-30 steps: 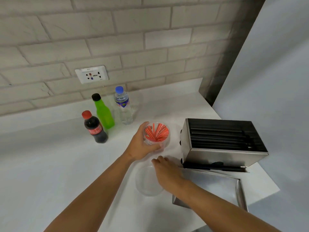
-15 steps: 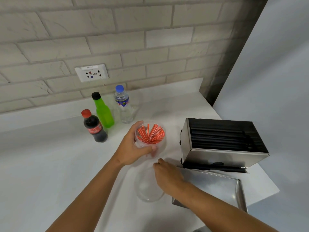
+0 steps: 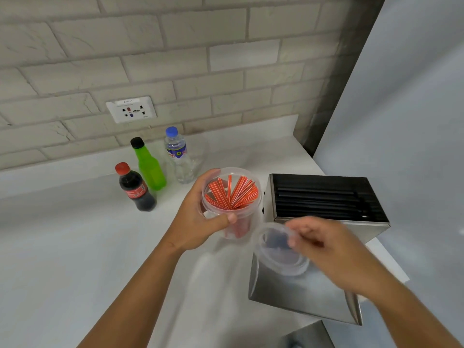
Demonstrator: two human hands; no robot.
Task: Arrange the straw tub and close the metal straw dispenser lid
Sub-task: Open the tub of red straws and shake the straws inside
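A clear plastic straw tub full of red-and-white striped straws is held above the white counter by my left hand, fingers wrapped around its side. My right hand pinches the rim of the tub's clear round lid, lifted off the counter just right of and below the tub. The metal straw dispenser stands to the right, open on top, with black straws lying inside. Its metal lid lies flat in front of it, partly under my right hand and the clear lid.
Three bottles stand behind the tub: a cola bottle, a green bottle and a water bottle. A wall socket sits in the brick wall. The counter ends just right of the dispenser.
My left hand has lifted the tub off the counter. My right hand has picked up the clear lid from the counter and raised it to the right, beside the tub.
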